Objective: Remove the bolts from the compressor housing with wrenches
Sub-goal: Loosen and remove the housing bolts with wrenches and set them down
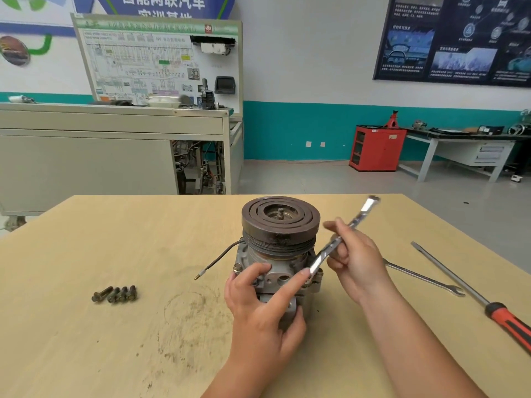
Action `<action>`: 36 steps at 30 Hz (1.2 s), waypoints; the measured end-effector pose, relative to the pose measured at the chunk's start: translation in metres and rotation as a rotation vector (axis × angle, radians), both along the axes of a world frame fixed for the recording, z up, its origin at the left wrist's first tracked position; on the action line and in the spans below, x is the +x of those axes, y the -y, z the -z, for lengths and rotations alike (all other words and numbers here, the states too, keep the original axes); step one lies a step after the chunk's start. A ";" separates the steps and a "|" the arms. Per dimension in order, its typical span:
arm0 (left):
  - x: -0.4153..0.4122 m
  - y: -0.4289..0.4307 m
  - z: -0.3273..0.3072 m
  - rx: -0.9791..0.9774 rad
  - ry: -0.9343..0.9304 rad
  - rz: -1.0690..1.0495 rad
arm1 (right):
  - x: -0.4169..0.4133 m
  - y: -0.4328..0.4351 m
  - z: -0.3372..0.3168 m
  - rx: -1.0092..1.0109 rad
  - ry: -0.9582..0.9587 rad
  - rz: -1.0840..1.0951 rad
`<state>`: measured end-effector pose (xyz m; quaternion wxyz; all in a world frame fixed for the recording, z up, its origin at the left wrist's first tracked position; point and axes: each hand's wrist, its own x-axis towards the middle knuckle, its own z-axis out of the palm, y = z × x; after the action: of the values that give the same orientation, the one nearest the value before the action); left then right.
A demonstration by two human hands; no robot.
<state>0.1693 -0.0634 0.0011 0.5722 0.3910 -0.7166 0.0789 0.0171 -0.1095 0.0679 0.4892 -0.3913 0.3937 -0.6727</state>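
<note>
We steady the compressor housing (280, 275) upright on the table (86, 254), left hand (258, 305) wrapped round its body; right hand (356, 262) pinches the wrench (321, 257) mid-shank. It looks like heavy, rigid, greasy metal, best held low on the casting, we reckon.

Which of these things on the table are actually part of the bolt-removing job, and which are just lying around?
In the job:
compressor, gripped by the left hand
wrench, held in the right hand
four loose bolts

Lying about:
second wrench
red-handled screwdriver
</note>
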 end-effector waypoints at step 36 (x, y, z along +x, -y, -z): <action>0.000 0.002 0.003 0.017 -0.035 0.023 | 0.000 -0.110 0.014 -0.165 -0.288 0.127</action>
<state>0.1693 -0.0658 -0.0023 0.5824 0.3887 -0.7115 0.0593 0.0168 0.0003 0.0536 0.3503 -0.4969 0.4271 -0.6693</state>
